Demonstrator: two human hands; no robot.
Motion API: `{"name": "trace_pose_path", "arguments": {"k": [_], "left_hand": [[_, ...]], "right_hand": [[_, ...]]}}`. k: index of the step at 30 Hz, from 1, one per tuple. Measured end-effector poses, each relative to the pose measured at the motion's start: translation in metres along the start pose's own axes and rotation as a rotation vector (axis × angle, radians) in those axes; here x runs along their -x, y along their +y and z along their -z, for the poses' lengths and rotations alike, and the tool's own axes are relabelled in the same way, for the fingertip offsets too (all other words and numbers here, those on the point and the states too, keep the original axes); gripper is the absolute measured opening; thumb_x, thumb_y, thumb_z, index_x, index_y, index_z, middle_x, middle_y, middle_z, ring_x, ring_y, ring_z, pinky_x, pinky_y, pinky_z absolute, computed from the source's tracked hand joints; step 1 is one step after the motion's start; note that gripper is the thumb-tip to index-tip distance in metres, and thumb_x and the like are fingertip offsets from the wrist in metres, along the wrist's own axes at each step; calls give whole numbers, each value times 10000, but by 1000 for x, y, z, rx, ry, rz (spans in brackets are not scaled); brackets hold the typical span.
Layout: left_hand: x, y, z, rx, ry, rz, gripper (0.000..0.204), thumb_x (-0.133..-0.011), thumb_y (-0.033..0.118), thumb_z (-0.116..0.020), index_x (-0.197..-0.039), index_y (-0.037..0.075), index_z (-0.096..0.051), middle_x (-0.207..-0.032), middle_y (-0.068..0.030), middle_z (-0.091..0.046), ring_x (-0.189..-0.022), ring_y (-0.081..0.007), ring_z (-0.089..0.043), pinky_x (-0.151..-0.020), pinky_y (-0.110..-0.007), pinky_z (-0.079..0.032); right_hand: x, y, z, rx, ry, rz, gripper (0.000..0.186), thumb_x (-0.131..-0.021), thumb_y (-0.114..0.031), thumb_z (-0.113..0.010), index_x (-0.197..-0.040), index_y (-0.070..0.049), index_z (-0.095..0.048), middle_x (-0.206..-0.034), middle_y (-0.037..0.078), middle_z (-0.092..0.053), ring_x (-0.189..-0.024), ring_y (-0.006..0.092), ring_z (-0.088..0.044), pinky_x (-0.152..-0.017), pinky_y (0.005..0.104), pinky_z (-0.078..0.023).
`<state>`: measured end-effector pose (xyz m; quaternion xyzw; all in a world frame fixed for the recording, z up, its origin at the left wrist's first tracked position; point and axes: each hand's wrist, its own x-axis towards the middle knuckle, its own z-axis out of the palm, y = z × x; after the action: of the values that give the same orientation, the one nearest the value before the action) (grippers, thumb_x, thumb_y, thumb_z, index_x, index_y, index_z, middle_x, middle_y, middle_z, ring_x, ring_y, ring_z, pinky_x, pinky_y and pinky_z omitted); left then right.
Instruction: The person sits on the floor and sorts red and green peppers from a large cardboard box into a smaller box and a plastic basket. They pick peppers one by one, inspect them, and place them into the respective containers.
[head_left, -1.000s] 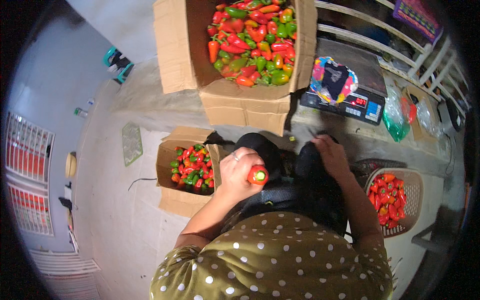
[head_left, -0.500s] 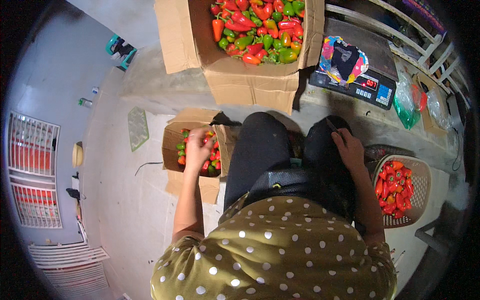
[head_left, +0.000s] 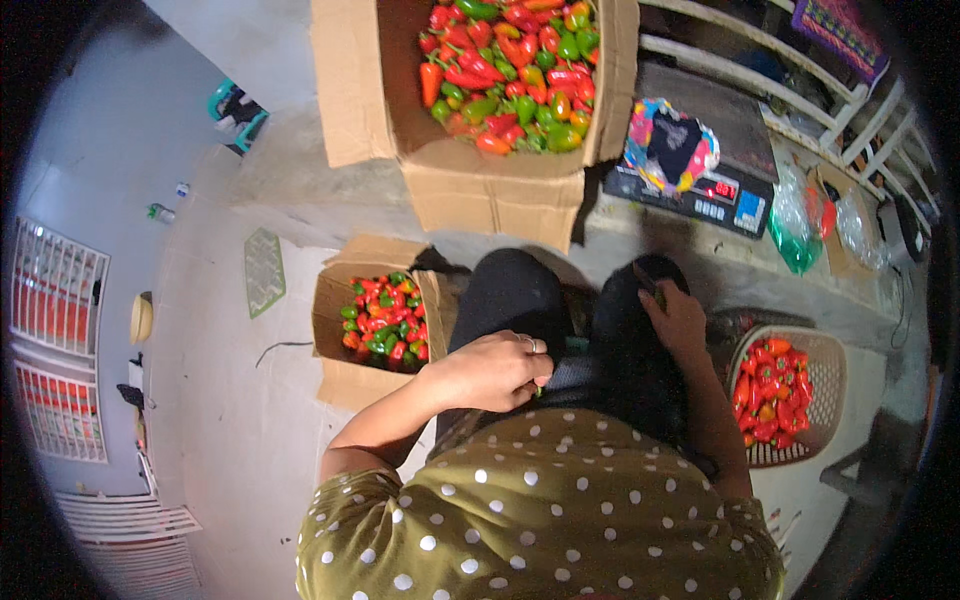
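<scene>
My left hand, a ring on one finger, is closed over my lap. A bit of green shows beneath its fingertips, seemingly part of a pepper; the rest is hidden. My right hand rests on my right knee, fingers wrapped round a small knife whose thin dark blade points forward. To the left, a small cardboard box on the floor holds red and green peppers. On my right stands a beige plastic basket with red peppers in it.
Ahead, a large open cardboard box of mixed peppers sits on a raised ledge. Beside it is a digital scale bearing a colourful cloth item. Plastic bags lie further right. A green-rimmed flat piece lies on the floor, left.
My left hand has come out of the small box and moved right to my lap, closed. My right hand keeps the knife at my knee. The whole view has shifted slightly.
</scene>
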<state>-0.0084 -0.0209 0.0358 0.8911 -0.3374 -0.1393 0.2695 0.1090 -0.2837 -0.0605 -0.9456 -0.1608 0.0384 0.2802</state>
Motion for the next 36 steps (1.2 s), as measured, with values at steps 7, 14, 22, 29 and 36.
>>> {"name": "trace_pose_path", "arguments": {"k": [7, 14, 22, 29, 36], "left_hand": [[-42, -10, 68, -108, 533, -19, 426, -699, -28, -507, -1124, -10, -504, -1009, -192, -553, -967, -363, -529, -864, -409, -428], [-146, -144, 132, -153, 706, 278, 278, -730, 143, -559, -956, -9, -612, -970, -241, -591, -901, -386, -569, -817, -434, -448], [-244, -228, 116, -68, 677, 827, 385, -829, 306, -521, -1127, 63, -514, -1009, -256, -585, -988, -375, -558, -880, -446, -429], [-213, -196, 140, 927, 1151, 336, 226, -801, 105, -611, -996, 96, -498, -1020, -98, -580, -896, -249, -586, -763, -380, -501], [-102, -137, 109, 1776, 813, -435, 181, -835, 36, -572, -1001, 84, -516, -1036, -95, -581, -938, -249, -598, -747, -358, -545]], "right_hand": [[-3, 3, -3, 108, -56, -32, 435, -839, -490, -496, -936, -68, -541, -775, 188, -616, -750, 373, -603, -663, 471, -467], [1, 3, -7, 90, 28, 7, 418, -837, -485, -500, -889, -75, -564, -802, 172, -623, -750, 359, -609, -656, 462, -475], [-5, 12, -11, 104, 22, 6, 387, -802, -429, -553, -918, -62, -589, -799, 165, -626, -735, 361, -604, -648, 452, -468], [1, 14, -8, 91, -2, -73, 416, -801, -443, -554, -984, -71, -583, -842, 169, -625, -773, 359, -608, -681, 460, -468], [-4, 13, -16, 94, 1, -37, 467, -821, -465, -526, -1050, -59, -563, -948, 196, -619, -854, 353, -604, -743, 464, -470]]}}
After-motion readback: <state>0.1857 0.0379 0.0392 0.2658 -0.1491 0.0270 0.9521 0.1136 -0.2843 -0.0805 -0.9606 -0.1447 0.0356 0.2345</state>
